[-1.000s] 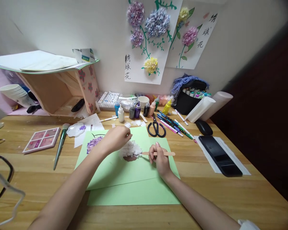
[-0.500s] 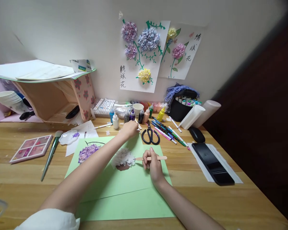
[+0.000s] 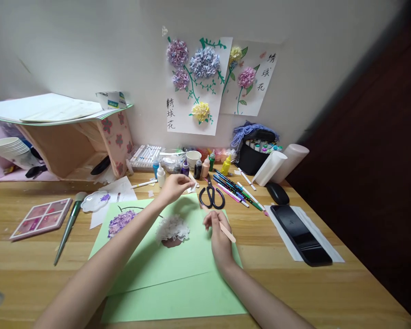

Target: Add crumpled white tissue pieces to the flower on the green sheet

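Note:
My left hand (image 3: 176, 188) reaches past the green paper's back edge, fingertips pinched on a small white paper scrap (image 3: 192, 188). In my right hand (image 3: 221, 235) is a wooden craft stick (image 3: 228, 232), its rounded end sticking out to the right. Beneath both hands lies the green paper (image 3: 150, 269). On it, between my hands, sits a flower of crumpled white paper pieces (image 3: 173, 227) with a brownish bare patch (image 3: 171, 243) at its lower edge. A purple paper flower (image 3: 121, 223) with a dark drawn stem is at the left, partly behind my left forearm.
Black-handled scissors (image 3: 211, 196) lie just behind the paper, beside several pens (image 3: 238, 189). Paint bottles (image 3: 160, 175) and a paper cup (image 3: 193, 158) line the back. A phone (image 3: 300, 234) is at the right; a brush (image 3: 68, 226) and palette (image 3: 43, 219) are at the left.
My left hand has lifted slightly, and a white scrap now shows at its fingertips. My right hand has drawn the craft stick away from the white flower and tilted it. The view has shifted slightly.

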A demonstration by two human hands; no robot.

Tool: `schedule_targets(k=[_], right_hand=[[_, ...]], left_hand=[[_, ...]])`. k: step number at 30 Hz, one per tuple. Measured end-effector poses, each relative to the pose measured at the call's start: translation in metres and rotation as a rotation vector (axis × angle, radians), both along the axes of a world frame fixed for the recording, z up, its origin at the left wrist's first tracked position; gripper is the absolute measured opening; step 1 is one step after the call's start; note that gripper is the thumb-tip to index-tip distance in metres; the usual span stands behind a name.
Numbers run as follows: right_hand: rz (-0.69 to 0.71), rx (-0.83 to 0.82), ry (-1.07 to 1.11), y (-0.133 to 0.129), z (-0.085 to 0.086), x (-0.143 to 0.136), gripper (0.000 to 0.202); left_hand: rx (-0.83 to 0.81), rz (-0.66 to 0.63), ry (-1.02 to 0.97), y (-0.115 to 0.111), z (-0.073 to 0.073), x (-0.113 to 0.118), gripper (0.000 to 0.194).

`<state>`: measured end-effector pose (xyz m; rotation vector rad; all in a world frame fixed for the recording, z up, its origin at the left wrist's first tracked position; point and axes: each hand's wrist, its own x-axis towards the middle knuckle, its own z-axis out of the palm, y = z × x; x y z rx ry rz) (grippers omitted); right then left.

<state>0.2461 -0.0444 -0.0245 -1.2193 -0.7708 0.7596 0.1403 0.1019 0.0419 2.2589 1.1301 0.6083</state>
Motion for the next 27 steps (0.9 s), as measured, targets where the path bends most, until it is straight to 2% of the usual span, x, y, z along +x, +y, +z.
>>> schedule_targets(k=[2,4,9,12,15,19,22,27], right_hand=[[-0.019,0.034,-0.028,0.001,0.002,0.0,0.026],[0.016,0.048,-0.03,0.0,0.004,0.0,0.024],[0.1,0.094,-0.071,-0.003,0.007,-0.003,0.014],[0.101,0.114,-0.092,-0.002,0.006,-0.004,0.019],[0.057,0.136,-0.106,-0.001,0.003,-0.004,0.022],[0.025,0.133,-0.133,-0.003,0.002,-0.002,0.021],[0.0,0.114,-0.151,-0.003,0.001,0.0,0.021],[0.016,0.092,-0.141,-0.003,0.001,0.002,0.024]], left_hand=[[-0.181,-0.013,-0.249,-0.016,0.0,-0.015,0.032],[-0.317,-0.03,-0.366,-0.031,-0.003,-0.027,0.033],[-0.505,-0.059,-0.405,-0.059,-0.009,-0.032,0.028],[-0.512,-0.103,-0.375,-0.067,-0.01,-0.027,0.023],[-0.45,-0.127,-0.33,-0.071,-0.008,-0.024,0.02],[-0.378,-0.085,-0.287,-0.073,-0.006,-0.025,0.022],[-0.388,-0.078,-0.274,-0.072,-0.006,-0.026,0.029],[-0.416,-0.122,-0.318,-0.072,-0.005,-0.025,0.019]])
